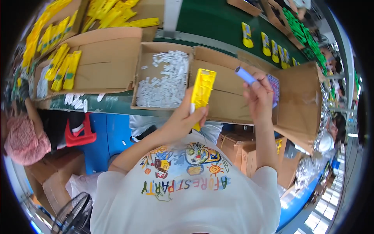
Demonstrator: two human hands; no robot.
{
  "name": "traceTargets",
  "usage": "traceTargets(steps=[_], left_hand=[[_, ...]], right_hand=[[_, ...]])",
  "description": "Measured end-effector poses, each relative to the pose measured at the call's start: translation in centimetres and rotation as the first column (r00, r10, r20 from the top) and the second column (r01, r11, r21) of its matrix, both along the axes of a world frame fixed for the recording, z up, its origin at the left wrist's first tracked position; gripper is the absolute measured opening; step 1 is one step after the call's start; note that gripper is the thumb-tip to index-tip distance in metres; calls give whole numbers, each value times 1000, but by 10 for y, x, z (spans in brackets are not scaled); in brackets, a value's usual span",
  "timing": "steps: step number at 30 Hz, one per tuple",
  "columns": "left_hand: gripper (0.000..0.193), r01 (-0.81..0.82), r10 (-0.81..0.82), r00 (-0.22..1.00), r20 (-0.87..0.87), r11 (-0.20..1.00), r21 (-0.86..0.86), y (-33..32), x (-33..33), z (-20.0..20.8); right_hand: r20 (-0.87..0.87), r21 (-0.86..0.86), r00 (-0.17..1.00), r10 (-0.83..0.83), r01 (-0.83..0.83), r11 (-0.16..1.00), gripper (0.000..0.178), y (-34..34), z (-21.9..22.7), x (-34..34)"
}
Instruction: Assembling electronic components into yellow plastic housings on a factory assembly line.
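My left hand (186, 116) is closed around a long yellow plastic housing (203, 84), its ribbed hollow side facing up and tilted. A small white piece shows at the housing's edge beside my fingers. Up and to the right, my right hand (260, 97) pinches a purple cylindrical battery (245, 74) between thumb and fingers, apart from the housing. Behind that hand sits a block of purple cells (276, 89), partly hidden by it. Left of the housing, a shallow cardboard box (136, 102) holds many small white plastic pieces (163, 85).
An open carton (218, 74) lies beyond my hands, a taller cardboard box (298, 95) at right. On the left, another carton (105, 58) holds yellow housings (69, 72). Yellow items (266, 43) stand on the green belt (210, 19). A co-worker (29, 132) sits at far left near a red stool (80, 134).
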State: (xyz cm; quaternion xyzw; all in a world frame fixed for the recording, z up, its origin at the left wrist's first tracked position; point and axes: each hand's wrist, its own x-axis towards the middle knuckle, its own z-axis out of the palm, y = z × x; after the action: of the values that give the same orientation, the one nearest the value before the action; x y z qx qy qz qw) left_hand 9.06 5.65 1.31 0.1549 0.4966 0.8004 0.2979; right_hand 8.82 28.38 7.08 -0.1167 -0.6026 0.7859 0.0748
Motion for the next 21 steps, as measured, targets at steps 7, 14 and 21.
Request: traceTargets(steps=[7,14,21], left_hand=[[52,-56,56,998,-13,998,-24,4,-1,-6],[55,-170,148,978,-150,974,-149,-3,-4,-6],[55,-42,45,998,45,996,-78,-48,-10,2]], right_hand=[[155,183,954,255,-282,942,14,-52,-26,12],[315,189,834,453,-523,831,15,-61,-13,0],[226,312,743,630,-668,675,15,-86,-36,-39]])
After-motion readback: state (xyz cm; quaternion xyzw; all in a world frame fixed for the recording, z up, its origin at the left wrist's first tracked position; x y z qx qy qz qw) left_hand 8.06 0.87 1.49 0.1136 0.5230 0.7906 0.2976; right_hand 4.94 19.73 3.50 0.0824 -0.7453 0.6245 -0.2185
